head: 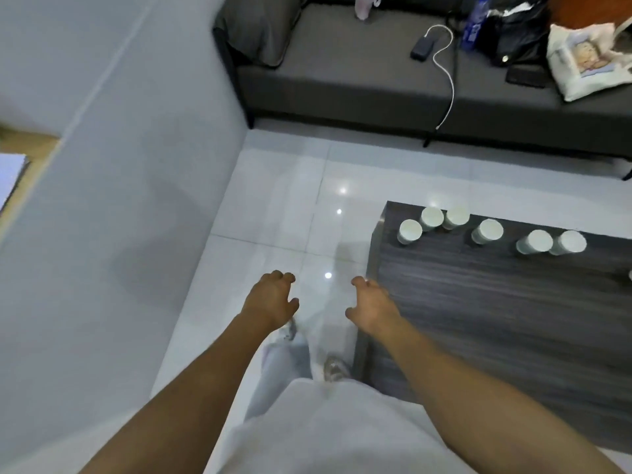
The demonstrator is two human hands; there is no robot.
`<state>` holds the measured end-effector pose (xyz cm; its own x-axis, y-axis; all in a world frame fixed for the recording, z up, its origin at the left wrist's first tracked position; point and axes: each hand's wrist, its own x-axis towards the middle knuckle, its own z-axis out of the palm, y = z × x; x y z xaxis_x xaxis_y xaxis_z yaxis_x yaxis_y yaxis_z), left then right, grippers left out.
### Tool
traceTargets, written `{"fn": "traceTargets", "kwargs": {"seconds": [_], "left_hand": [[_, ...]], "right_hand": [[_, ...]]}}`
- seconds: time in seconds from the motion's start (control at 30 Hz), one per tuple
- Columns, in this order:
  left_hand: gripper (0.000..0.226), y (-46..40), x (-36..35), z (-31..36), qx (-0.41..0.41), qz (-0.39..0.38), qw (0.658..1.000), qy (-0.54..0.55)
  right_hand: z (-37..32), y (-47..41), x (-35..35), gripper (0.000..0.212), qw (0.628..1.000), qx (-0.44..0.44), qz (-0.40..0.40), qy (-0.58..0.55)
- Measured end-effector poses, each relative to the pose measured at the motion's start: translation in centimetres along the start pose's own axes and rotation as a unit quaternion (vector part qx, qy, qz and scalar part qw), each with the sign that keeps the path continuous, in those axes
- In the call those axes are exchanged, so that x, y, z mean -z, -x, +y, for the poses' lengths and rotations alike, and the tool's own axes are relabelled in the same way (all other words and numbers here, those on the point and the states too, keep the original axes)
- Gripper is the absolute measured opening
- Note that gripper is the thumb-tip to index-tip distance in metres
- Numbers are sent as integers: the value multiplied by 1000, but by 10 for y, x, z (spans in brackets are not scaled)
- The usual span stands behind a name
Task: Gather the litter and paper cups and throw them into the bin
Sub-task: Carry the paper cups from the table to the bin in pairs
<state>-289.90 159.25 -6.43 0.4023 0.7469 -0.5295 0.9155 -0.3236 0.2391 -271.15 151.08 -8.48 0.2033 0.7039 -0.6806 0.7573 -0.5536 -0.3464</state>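
Observation:
Several white paper cups (487,231) stand in a loose row along the far edge of a dark wood-grain coffee table (478,319) at the right. My left hand (273,299) hangs over the white tiled floor, fingers loosely curled, holding nothing. My right hand (371,306) hovers at the table's near left corner, fingers loosely curled and empty. Both hands are well short of the cups. No bin is in view.
A dark grey sofa (342,80) runs along the back with a charger and white cable (444,73), a blue bottle (473,22), a black bag (513,32) and a white tote bag (588,59). A grey wall (119,165) stands on the left. Glossy floor tiles (290,200) lie between.

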Motion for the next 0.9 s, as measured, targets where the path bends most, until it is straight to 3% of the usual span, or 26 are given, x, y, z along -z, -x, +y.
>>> {"fn": "traceTargets", "kwargs": {"seconds": [0.2,0.4,0.53,0.9], "left_hand": [[50,-101,49,-4,-86,-51,994,-52],[48,-188,111,0,-214,-83,961,-157],[49,-236,140,11,-255,-99,945,-180],[48,-355,159,137,-374,-143,883,-245]], "right_hand": [[-18,-57,30,65,993,-87,20,-77],[-47,-108,65,64,967,-187,52,-166],[-62,-132,84,63,949,-220,70,-215],[-11,-183,141,53,874,-317,137,-342]]}}
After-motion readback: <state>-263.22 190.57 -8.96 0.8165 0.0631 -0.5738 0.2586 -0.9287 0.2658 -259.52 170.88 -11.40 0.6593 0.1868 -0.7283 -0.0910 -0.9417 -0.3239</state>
